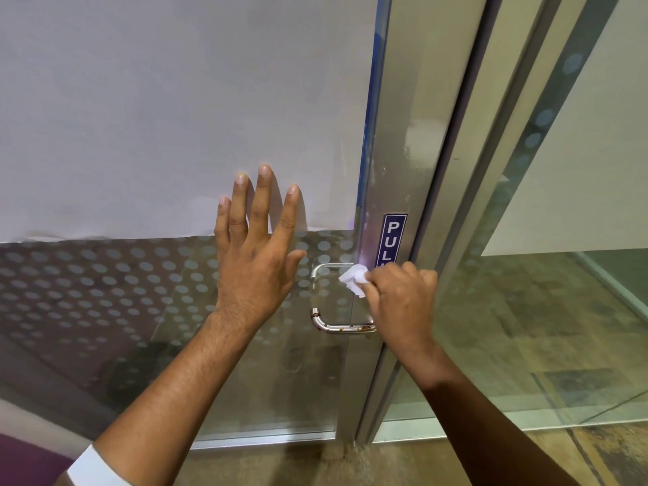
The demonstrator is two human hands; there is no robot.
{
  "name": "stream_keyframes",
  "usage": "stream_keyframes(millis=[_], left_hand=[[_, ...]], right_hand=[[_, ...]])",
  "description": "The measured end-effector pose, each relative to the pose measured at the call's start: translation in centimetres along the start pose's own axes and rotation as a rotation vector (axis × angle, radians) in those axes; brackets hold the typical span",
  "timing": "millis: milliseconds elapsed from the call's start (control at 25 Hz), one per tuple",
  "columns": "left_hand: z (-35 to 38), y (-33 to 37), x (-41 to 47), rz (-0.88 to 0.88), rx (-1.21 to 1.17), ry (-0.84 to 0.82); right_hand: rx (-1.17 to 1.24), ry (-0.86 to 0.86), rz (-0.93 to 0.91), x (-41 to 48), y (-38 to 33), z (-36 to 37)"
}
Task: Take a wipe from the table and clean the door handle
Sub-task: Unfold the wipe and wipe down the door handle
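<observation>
**Desk:** What does the grip show?

**Photographer:** The right hand is closed tight on a bunched white wipe, pressing it onto the upper bar of the steel door handle, close to where that bar meets the door frame. The left hand holds nothing: fingers spread, palm flat on the glass door just left of the handle, apparently steadying it.

**Desk:** Which step is that?

**Photographer:** By my reading the wipe is already taken and cleaning is under way, with the top of the handle getting attention. Brownish marks show on the lower bar and its bend, so that stretch looks undone.

**Desk:** And the next move?

**Photographer:** Probably carrying the wipe out along the top bar, down the upright and along the lower bar, with firm pressure on those marks while the flat palm keeps the door from swinging.

**Desk:** The surface, the room?

**Photographer:** No surface is in view. A white sheet covers the glass above the handle, and dotted frosting runs across the pane at handle height. A blue PULL sign sits on the metal frame just right of the handle. Further right is another glass panel, with a mottled brown floor below.
</observation>
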State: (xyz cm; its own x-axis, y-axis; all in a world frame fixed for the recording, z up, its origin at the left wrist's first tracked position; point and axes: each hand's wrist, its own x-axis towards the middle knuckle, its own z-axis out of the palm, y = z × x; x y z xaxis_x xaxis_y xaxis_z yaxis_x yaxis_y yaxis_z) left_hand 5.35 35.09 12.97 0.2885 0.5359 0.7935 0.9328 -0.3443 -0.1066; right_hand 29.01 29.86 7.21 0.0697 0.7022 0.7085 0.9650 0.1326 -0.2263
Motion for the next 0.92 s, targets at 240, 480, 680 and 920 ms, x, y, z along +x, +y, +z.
stream_keyframes(millis=[240,480,680,920], left_hand=[[0.3,0.1,0.0,-0.007,0.007,-0.006],[0.6,0.0,-0.1,-0.006,0.012,0.002],[0.8,-0.1,0.0,-0.004,0.009,0.006],[1.0,-0.2,-0.2,0.005,0.014,0.009]], right_hand=[[1.045,-0.197,0.496,2.7,-0.7,-4.5],[1.335,-0.255,0.615,2.5,0.1,-5.3],[1.147,-0.238,0.646,2.2,0.6,-4.7],[0.929,-0.14,0.484,2.2,-0.3,-5.1]])
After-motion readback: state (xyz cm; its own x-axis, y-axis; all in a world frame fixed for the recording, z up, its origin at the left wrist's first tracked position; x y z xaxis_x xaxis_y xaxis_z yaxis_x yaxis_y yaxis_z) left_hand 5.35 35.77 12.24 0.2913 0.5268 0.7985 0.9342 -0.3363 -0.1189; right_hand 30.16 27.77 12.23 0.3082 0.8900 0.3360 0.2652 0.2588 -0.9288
